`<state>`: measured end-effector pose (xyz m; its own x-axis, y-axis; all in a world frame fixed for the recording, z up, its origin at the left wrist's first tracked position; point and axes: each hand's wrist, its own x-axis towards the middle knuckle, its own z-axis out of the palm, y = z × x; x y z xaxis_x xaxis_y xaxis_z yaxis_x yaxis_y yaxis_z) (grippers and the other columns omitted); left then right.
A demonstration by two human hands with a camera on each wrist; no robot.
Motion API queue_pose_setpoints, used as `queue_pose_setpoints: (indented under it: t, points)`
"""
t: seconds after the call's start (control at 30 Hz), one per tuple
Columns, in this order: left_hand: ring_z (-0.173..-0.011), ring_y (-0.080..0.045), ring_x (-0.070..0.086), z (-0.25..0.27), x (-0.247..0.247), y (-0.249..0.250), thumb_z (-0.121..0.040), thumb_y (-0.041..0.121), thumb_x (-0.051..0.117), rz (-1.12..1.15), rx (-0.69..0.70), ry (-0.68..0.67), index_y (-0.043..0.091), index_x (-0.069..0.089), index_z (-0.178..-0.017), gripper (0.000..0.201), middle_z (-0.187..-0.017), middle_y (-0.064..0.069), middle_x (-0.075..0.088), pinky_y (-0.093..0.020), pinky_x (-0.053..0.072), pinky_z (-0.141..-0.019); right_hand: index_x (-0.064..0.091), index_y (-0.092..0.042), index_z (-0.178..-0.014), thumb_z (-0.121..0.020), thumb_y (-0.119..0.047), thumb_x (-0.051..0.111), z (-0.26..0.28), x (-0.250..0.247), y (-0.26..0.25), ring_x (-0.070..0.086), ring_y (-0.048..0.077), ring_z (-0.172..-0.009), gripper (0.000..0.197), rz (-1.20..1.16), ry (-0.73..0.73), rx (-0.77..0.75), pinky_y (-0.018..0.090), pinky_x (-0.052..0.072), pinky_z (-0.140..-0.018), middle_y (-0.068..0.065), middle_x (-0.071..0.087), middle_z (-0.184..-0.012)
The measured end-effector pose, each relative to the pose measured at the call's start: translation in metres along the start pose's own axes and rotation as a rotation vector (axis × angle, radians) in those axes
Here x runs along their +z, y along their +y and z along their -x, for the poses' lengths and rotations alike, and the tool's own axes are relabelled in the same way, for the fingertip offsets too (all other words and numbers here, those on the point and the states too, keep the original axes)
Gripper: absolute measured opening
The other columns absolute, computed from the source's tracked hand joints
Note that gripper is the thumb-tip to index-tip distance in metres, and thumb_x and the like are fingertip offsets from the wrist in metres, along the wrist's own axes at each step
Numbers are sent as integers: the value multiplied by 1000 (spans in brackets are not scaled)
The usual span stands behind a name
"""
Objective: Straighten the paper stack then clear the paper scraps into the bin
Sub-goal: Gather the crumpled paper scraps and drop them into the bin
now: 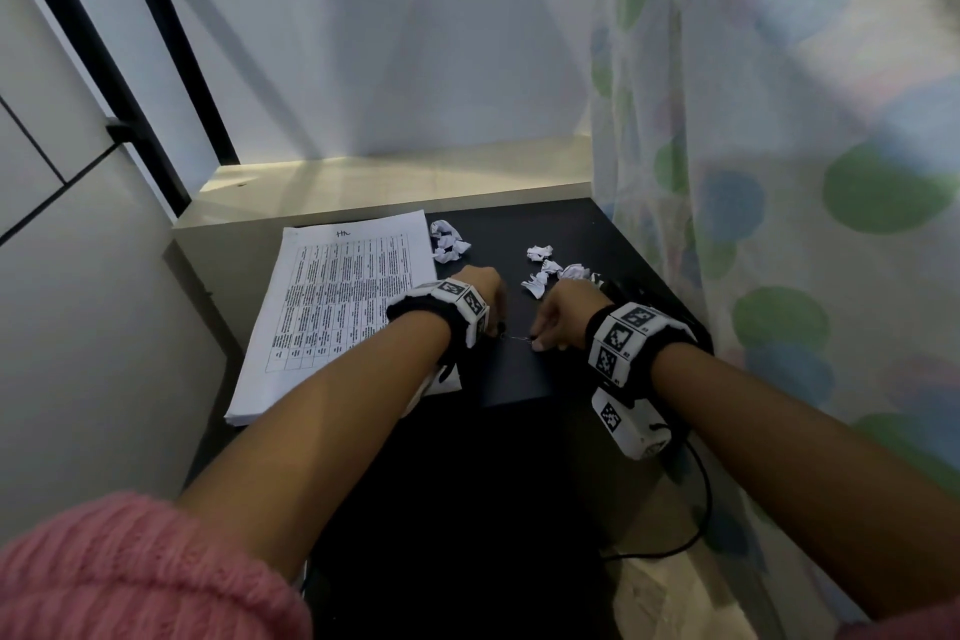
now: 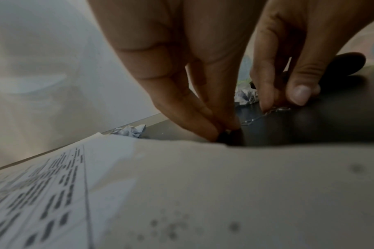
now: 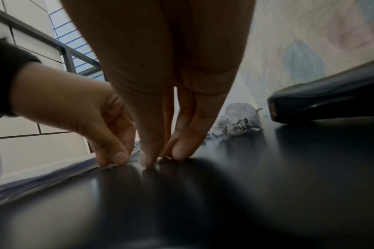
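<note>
A person's left hand and right hand meet fingertip to fingertip on a black table, each pinching one end of a thin metal chain that lies on the surface between them. The left fingers curl down just off the right edge of the paper stack; the right fingers bunch at the tabletop beside them. What the chain is for cannot be told; it seems to be a stray thing being picked off the table rather than part of the tidying.

The stack lies at the table's left edge, printed side up, its sheets roughly squared but slightly fanned at the near corner. The scraps, crumpled white balls, sit untouched toward the far right of the table, with another just off the stack's far right corner, so the clearing looks not yet begun. No bin shows in any view.

A dark device rests at the table's right edge. A pale ledge runs behind the table, a spotted curtain hangs to the right, and white panels with a black frame stand at left.
</note>
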<state>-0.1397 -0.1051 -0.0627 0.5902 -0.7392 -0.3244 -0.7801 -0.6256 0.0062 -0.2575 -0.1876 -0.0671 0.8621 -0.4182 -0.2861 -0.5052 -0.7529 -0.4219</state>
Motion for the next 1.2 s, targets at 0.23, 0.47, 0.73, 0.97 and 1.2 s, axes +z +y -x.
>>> queue_pose_setpoints:
  t: [0.23, 0.47, 0.73, 0.97, 1.2]
  points:
    - [-110, -25, 64, 6, 4, -1, -82, 18, 69, 65, 36, 53, 8, 68, -111, 31, -118, -10, 67, -29, 50, -87, 77, -9, -90, -76, -19, 75, -2, 3, -2, 58, 9, -64, 17, -7, 50, 57, 28, 51, -95, 12, 76, -98]
    - [-118, -28, 60, 14, -2, 13, -85, 15, 67, -12, -69, -12, 3, 60, -125, 42, -131, -15, 59, -29, 48, -94, 75, -7, -95, -81, -19, 67, 3, 10, -8, 66, 26, -102, 20, 107, 94, 46, 33, 49, -97, 11, 73, -105]
    - [-125, -35, 52, 21, -1, 20, -95, 6, 48, -107, 40, 30, -5, 51, -129, 36, -136, -22, 51, -38, 44, -100, 64, 3, -110, -91, -15, 53, 0, 19, -14, 59, 35, -112, 28, 223, 112, 47, 36, 48, -92, 20, 64, -119]
    - [-124, -35, 53, 23, -1, 20, -96, 5, 44, -137, 74, 30, -6, 51, -128, 35, -135, -22, 52, -37, 44, -99, 55, 4, -120, -95, -11, 44, 3, 20, -24, 54, 32, -121, 31, 269, 27, 82, 35, 44, -97, 19, 56, -130]
    - [-125, -33, 53, 21, 5, 18, -97, 6, 44, -177, 93, -61, -4, 51, -130, 36, -137, -20, 51, -36, 44, -99, 67, 7, -95, -93, -21, 51, -9, 9, -6, 53, 24, -88, 32, -27, 108, 145, 34, 48, -90, 20, 63, -92]
